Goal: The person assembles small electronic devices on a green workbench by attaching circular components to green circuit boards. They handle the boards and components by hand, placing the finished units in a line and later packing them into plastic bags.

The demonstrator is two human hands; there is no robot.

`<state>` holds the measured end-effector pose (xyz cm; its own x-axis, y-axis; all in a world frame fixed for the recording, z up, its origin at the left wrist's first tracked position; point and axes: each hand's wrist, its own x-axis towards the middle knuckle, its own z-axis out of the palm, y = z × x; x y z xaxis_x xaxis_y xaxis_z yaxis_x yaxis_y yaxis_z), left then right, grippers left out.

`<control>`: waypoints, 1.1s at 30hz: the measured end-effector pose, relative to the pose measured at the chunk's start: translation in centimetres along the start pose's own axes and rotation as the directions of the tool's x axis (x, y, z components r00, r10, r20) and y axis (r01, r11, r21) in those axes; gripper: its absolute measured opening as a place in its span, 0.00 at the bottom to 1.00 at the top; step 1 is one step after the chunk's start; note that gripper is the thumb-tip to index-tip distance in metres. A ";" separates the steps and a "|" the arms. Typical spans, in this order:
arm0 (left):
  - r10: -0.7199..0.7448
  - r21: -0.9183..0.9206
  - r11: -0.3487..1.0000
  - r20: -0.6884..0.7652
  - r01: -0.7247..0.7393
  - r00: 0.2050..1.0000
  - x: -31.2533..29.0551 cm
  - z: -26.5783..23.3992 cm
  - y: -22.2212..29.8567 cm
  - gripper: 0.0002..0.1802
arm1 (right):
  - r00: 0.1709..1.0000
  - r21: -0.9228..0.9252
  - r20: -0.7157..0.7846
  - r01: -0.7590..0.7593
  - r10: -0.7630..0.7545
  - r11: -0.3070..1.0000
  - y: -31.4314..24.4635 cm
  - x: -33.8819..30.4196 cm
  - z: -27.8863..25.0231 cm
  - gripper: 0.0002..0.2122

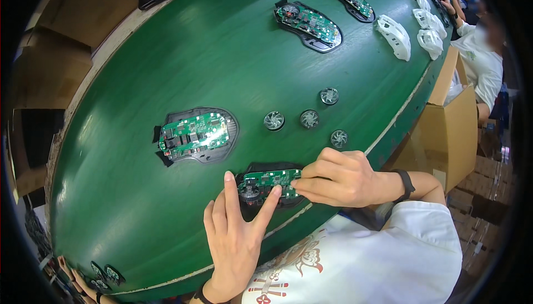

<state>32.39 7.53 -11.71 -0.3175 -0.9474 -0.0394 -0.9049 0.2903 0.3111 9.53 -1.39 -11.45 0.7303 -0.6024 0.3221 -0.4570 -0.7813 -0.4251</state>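
Note:
At the belt's near edge lies a black computer mouse base with a green circuit board (270, 178) and a dark scroll wheel at its left end. My left hand (236, 243) reaches over that end, its index finger and thumb spread wide and touching the assembly. At the other end, the fingers of my right hand (344, 179) are closed in a pinch on the mouse base; what lies beneath the fingertips is hidden. Beyond my hands are several loose scroll wheels (273, 121). A second mouse base with a board (194, 134) sits farther left.
More mouse assemblies (313, 23) and white plastic shells (394, 36) lie on the green belt (166, 71) at the far right. An open cardboard box (449, 137) stands beside the belt's right edge. A co-worker (483, 54) is at the far right; another person's hands (68, 270) show at lower left.

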 end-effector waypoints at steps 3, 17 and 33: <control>0.013 0.002 1.000 -0.016 -0.013 1.000 0.2 0.1 -0.1 0.38 | 1.000 0.003 -0.001 -0.023 0.023 1.000 -0.3 0.3 0.2 0.10; 0.028 -0.009 1.000 -0.040 -0.029 0.999 0.2 -0.5 -0.2 0.36 | 0.988 -0.147 0.039 -0.143 0.151 0.979 -2.8 1.9 1.6 0.10; 0.071 -0.004 0.997 -0.004 -0.071 0.997 0.8 -0.6 -0.4 0.39 | 0.962 0.081 0.167 -0.230 0.215 0.970 -1.9 0.9 -1.9 0.10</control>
<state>32.65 6.55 -11.31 -0.3802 -0.9248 -0.0136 -0.8788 0.3567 0.3170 10.07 -0.77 -8.76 0.6894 -0.7202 0.0774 -0.5703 -0.6055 -0.5551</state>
